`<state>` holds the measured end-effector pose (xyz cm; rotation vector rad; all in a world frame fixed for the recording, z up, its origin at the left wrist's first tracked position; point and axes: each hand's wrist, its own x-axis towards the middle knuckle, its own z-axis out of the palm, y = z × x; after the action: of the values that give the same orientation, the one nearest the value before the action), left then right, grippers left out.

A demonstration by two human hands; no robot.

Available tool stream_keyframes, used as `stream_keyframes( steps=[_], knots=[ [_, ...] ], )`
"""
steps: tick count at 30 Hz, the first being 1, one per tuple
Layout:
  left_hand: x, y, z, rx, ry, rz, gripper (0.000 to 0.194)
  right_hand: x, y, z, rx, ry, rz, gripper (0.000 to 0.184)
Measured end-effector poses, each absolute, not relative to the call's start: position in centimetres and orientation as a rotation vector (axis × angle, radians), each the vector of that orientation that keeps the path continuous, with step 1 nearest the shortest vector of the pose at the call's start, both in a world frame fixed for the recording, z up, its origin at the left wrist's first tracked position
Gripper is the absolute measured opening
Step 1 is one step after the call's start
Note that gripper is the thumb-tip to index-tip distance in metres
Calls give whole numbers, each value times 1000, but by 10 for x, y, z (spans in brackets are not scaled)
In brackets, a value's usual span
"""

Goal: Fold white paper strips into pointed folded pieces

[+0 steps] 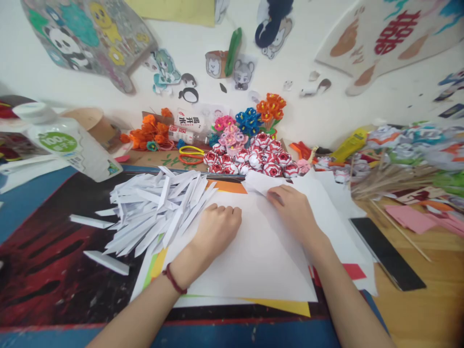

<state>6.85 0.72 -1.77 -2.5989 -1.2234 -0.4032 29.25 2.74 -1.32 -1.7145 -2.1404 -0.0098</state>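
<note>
A stack of white paper (253,251) with colored sheets under it lies in front of me. My left hand (219,224) rests on its upper left part, fingers curled in; what is under them, if anything, is hidden. My right hand (292,208) has its fingers bent at the stack's far edge, closed on a small piece of white paper (263,182). Just left of my left hand is a heap of folded white paper strips (155,208). Two strips lie apart from the heap on the dark mat.
A white bottle (72,140) leans at the left. Red-and-white paper flowers (259,157) are piled at the back, with colorful fuzzy flowers (248,121) behind. More white paper (326,203), a black phone-like slab (387,253), and pink paper (411,217) lie at the right. Cutouts cover the wall.
</note>
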Motion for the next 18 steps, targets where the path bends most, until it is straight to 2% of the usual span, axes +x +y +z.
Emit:
stream_keyframes(
  steps=[12,18],
  knots=[
    [70,5,-15,-2625,-1247,-372,25,291,26,-11,-1721,-2185,-58,15],
    [69,4,-15,-2655,-1254,-347,25,289,25,-12,-1689,-2265,-153,21]
  ],
)
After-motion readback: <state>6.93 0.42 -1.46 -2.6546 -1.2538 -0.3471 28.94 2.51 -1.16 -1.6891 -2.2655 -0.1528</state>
